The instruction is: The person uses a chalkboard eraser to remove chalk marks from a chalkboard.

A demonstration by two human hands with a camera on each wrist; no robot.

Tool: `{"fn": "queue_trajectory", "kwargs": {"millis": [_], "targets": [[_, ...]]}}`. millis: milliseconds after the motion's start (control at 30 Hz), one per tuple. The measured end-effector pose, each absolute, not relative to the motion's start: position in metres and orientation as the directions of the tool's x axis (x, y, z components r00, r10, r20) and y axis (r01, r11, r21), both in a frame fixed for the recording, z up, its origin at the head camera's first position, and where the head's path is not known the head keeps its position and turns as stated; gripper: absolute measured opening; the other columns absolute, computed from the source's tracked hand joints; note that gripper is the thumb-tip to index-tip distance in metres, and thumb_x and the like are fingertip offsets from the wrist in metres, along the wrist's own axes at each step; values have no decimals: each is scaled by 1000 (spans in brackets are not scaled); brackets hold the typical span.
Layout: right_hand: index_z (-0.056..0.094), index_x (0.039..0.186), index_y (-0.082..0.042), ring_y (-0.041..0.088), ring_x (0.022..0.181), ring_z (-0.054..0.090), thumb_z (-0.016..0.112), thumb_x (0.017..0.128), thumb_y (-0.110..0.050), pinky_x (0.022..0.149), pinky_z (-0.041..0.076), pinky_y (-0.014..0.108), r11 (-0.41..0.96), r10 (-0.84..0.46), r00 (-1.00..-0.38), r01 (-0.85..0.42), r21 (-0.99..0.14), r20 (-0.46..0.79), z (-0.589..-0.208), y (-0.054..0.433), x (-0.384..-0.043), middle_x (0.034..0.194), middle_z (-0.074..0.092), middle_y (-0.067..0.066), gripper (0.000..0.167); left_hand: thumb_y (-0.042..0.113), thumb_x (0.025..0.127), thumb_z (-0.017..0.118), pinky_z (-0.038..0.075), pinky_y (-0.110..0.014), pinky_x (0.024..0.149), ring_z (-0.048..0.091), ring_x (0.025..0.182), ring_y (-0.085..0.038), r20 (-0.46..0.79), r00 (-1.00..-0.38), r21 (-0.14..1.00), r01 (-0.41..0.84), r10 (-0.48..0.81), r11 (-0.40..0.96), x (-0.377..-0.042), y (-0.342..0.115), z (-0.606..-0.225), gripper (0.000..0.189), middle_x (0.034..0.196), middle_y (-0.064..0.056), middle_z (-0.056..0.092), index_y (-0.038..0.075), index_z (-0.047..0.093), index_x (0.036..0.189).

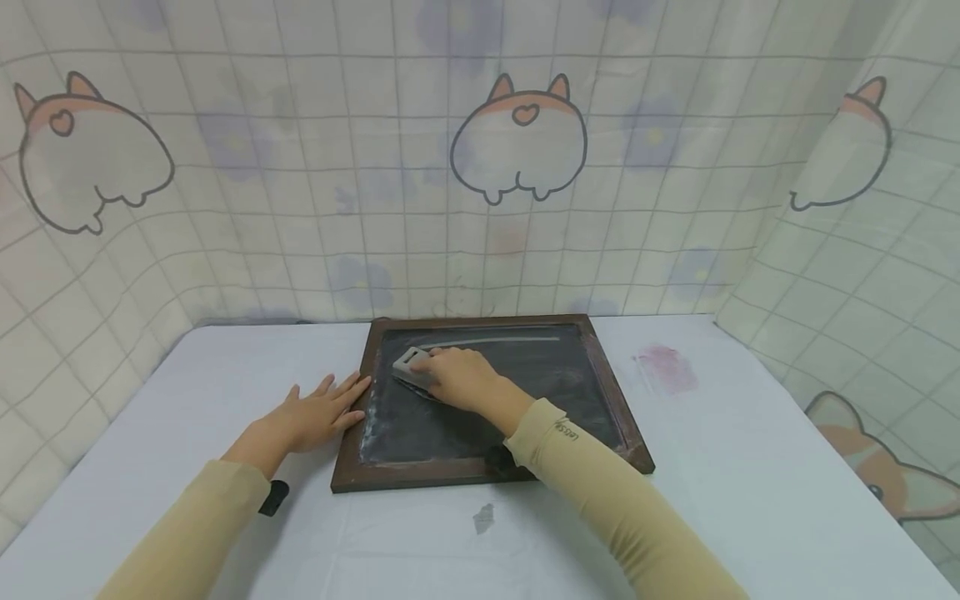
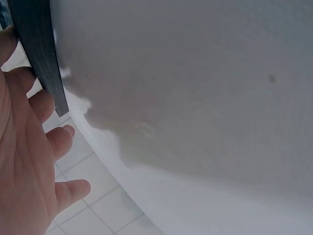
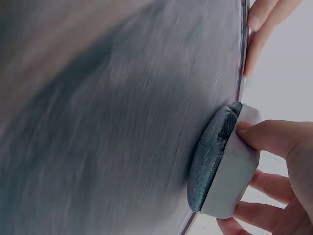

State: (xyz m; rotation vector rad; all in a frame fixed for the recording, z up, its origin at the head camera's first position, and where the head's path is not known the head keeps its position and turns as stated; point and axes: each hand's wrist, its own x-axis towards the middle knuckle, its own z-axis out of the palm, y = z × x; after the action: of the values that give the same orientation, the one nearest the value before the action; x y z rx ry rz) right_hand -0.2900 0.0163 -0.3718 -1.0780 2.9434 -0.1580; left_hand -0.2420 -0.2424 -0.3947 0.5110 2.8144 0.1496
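A small chalkboard (image 1: 517,408) in a brown wooden frame lies on the white table. Over its left half, my right hand (image 1: 463,379) grips a grey chalkboard eraser (image 1: 411,367). In the right wrist view the thumb and fingers hold the eraser's pale back (image 3: 230,171), and its dark felt pad (image 3: 212,156) is against the board. Fingers spread, my left hand (image 1: 318,417) rests on the left side of the frame. The left wrist view shows those fingers along the frame's dark edge (image 2: 41,54). A pale chalk line (image 1: 502,340) runs across the top of the board.
The white table (image 1: 750,500) extends around the board. A pink smudge (image 1: 667,368) marks it at the right, and a grey patch (image 1: 483,518) lies in front of the frame. A checked curtain (image 1: 300,192) with cartoon corgis encloses the back and sides.
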Motion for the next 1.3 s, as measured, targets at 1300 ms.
{"fn": "queue_trajectory", "kwargs": {"millis": [1300], "targets": [[65,141,-15,25,75,72,74,96,-11,49,40,26,704,-696,-711,-703,-102,96,-370,52,-268,143,58,20,46,48,111,38,10,-80,109,19,150,-50,-230,-902,153,337,366,929,-240,-246,-397,68,169,-17,18,10,22,164]]}}
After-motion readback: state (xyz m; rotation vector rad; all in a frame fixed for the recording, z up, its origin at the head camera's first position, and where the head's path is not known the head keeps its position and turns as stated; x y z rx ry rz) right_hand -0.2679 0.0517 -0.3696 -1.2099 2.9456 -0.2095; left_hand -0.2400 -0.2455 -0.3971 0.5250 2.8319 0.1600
